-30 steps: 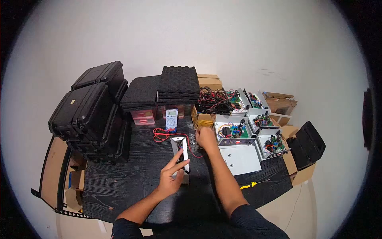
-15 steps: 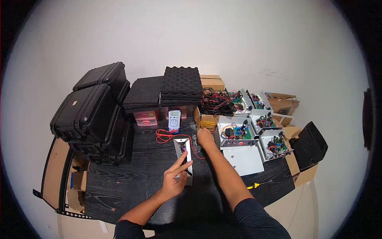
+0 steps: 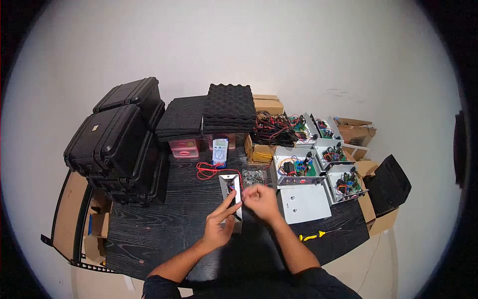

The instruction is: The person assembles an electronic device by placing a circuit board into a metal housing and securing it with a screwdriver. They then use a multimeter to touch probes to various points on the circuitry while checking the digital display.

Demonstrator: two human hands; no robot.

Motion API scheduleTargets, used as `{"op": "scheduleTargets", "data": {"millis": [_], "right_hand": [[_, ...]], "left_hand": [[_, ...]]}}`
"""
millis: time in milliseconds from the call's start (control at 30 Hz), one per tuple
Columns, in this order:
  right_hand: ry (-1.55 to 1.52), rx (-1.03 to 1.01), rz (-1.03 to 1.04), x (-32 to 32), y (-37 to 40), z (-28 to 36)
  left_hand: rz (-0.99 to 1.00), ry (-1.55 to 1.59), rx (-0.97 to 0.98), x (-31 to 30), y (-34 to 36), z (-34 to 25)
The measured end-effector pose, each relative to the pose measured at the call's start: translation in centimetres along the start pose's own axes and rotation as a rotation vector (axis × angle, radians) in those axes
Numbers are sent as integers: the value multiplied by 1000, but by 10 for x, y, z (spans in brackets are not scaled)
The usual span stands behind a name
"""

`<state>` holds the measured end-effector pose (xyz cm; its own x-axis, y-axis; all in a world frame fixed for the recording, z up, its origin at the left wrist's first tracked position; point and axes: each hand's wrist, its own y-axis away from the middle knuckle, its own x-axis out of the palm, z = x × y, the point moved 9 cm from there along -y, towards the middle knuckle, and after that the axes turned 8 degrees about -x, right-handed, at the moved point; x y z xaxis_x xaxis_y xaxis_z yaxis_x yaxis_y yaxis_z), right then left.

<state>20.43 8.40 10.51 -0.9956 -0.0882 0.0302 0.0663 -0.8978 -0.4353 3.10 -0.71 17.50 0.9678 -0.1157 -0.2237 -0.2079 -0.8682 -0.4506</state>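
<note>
Stacked black hard plastic cases (image 3: 107,137) fill the left of the frame; to their right, at upper centre, black foam sheets (image 3: 229,102) lie on pink plastic drawers (image 3: 185,149), with a blue-and-white rectangular multimeter (image 3: 219,151) before them. Below it, on the black wood-grain table (image 3: 149,224), lies a long white metal enclosure (image 3: 237,187), with a tray of small metal parts (image 3: 255,175) to its upper right, before an open brown cardboard box (image 3: 261,155). Right of centre, open white metal housings (image 3: 298,180) are clustered behind a flat white plate (image 3: 312,205), with a yellow-and-black screwdriver (image 3: 311,236) below it.
</note>
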Motion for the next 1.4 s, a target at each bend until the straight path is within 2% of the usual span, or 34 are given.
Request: {"op": "scheduleTargets", "data": {"millis": [100,233,400,500,700,900,1100,1200,1400], "right_hand": [[-155,55,6,8,41,0],[-35,-57,30,11,54,4],[-150,-92,21,15,55,12],[-64,-70,92,16,57,13],[14,-161,115,16,57,22],[-167,-1,74,16,60,-1],[-216,-27,82,17,60,4],[-364,75,55,19,59,-10],[-444,245,157,19,57,-22]], "left_hand": [[-11,-1,-16,1,1,2],[-16,46,-92,2,3,5],[-55,-15,-17,2,3,1],[-59,3,-20,2,4,1],[-59,7,-38,2,3,3],[-56,5,-28,2,3,3],[-57,6,-39,2,4,5],[-57,3,-33,2,4,5],[-61,5,-26,2,4,4]]}}
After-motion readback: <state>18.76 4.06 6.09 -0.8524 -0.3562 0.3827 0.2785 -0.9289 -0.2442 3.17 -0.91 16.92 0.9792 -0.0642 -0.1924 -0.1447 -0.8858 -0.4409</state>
